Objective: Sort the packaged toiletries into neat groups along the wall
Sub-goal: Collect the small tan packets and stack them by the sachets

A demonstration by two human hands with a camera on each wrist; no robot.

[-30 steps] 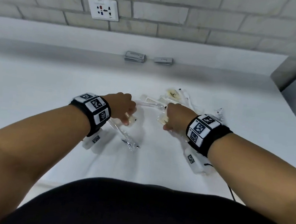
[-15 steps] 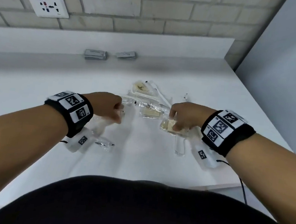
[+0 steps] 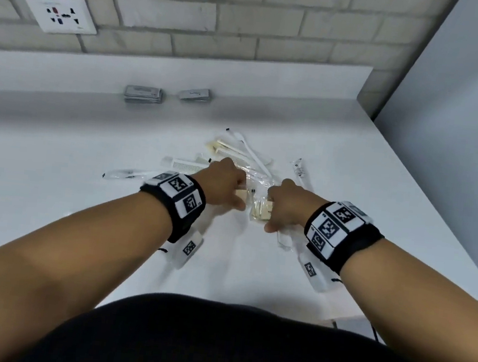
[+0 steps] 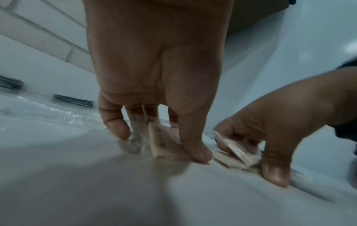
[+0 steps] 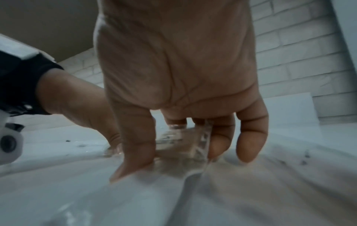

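Loose packaged toiletries (image 3: 234,154) lie mid-counter: wrapped combs, toothbrushes and small beige packets. My left hand (image 3: 230,191) pinches one flat beige packet (image 4: 164,140) in clear wrap between thumb and fingers, its edge on the counter. Just to its right, my right hand (image 3: 269,213) grips a small stack of beige packets (image 3: 261,211); the stack (image 4: 241,151) is tilted under its curled fingers. In the right wrist view my right hand (image 5: 173,157) closes on crinkled clear wrap (image 5: 183,143). Two groups of grey sachets (image 3: 143,94) (image 3: 195,94) sit against the wall.
A wrapped tube (image 3: 300,172) lies right of the pile, and a clear-wrapped item (image 3: 123,173) lies to the left. The white counter (image 3: 54,191) ends at a side wall on the right. A socket (image 3: 60,13) is on the brick wall.
My left hand has left the clear-wrapped item at the left, moved right beside my right hand and taken a beige packet. My right hand keeps its packets.
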